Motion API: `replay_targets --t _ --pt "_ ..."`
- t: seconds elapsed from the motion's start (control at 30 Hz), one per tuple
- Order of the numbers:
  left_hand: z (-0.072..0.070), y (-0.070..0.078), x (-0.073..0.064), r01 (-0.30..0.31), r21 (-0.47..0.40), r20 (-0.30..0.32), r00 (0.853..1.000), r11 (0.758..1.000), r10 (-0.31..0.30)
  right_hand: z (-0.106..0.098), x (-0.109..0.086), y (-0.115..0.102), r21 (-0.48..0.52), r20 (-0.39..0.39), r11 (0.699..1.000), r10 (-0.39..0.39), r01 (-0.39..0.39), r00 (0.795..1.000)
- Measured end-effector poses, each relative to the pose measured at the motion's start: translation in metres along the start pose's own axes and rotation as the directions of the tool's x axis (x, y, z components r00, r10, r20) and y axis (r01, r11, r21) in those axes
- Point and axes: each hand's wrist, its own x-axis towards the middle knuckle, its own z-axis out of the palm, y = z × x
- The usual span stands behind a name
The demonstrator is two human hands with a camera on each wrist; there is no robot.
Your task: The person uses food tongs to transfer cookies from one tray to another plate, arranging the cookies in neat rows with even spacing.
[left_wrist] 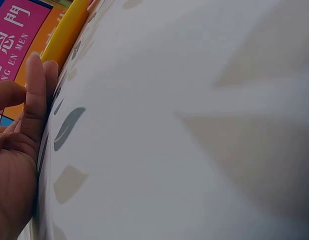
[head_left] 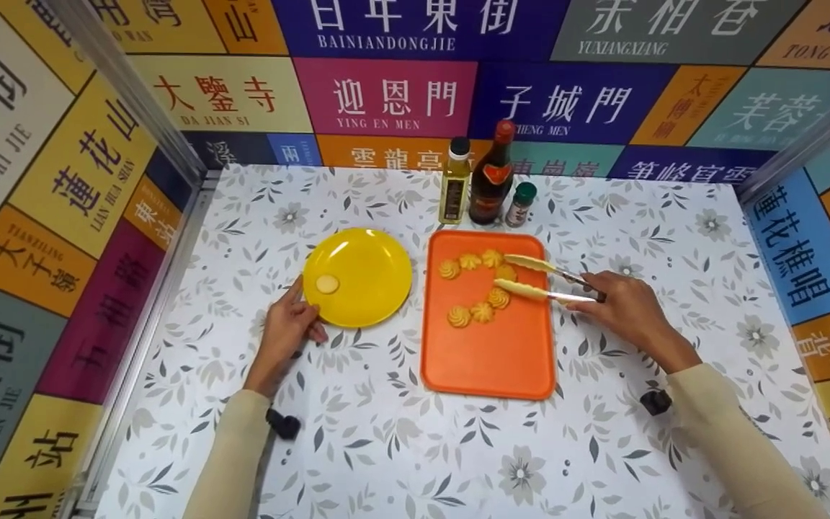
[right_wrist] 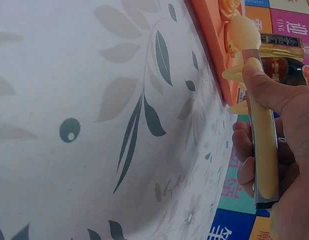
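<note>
My right hand [head_left: 624, 306] holds a pair of tongs [head_left: 566, 295] with cream tips, gripped near the middle of its arms. The tongs' arms are spread, their tips on either side of a piped cookie [head_left: 505, 272] on the orange tray [head_left: 487, 364]. Several more swirled cookies [head_left: 460, 316] curve across the tray with it. At the lower left rim of the yellow plate [head_left: 368, 310], my left hand [head_left: 287, 321] holds the edge with its fingers. A pale round cookie [head_left: 327, 284] lies on the plate. In the left wrist view, fingertips [left_wrist: 35, 65] meet the plate's edge.
Behind the tray stand an oil bottle [head_left: 454, 187], a dark bottle with a red cap [head_left: 491, 180] and a small green-capped jar [head_left: 521, 205]. The table [head_left: 386, 447] has a white leaf-patterned cover, and panels with large printed characters rise behind it and at both sides.
</note>
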Motion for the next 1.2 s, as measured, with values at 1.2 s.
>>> replay_targets --t 1.2 --pt "-0.0012 -0.0019 -0.0001 -0.027 -0.023 0.014 1.000 0.999 0.027 0.0052 -0.0076 -0.0051 -0.047 -0.018 0.998 -0.039 0.038 0.999"
